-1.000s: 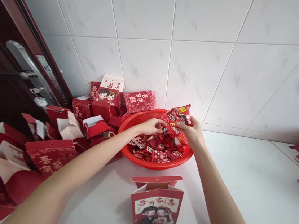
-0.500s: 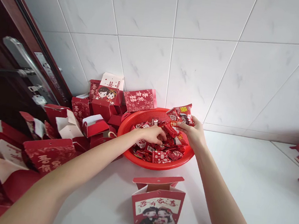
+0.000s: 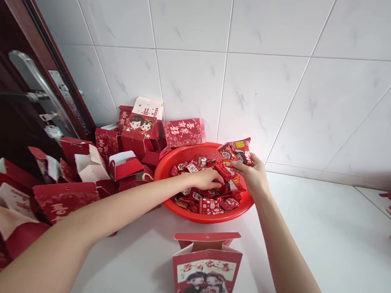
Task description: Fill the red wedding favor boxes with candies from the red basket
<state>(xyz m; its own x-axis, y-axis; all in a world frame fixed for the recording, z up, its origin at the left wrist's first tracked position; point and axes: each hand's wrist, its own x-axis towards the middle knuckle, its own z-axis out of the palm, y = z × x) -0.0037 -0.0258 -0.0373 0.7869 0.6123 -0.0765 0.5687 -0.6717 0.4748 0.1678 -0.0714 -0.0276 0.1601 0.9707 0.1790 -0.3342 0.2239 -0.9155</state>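
Now digging: left hand [image 3: 207, 180] curled onto wrapped sweets [image 3: 210, 200] down in the red basket [image 3: 180, 156], right hand [image 3: 254, 175] clutching a bunch of packets [image 3: 239, 151] over the rim. Best pinching one sweet cleanly, keeping the bunch tight.

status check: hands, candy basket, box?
Left hand down in red basket, fingers on loose candy packets. Right hand clutching a bunch of packets over the rim. Open gift box upright in front, unobstructed.

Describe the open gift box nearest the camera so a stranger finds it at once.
On the white counter, in front of the red basket of sweets, one gift box stands alone, flap open. Unlike the boxes piled by the door, it stands apart, its cartoon couple facing the camera.
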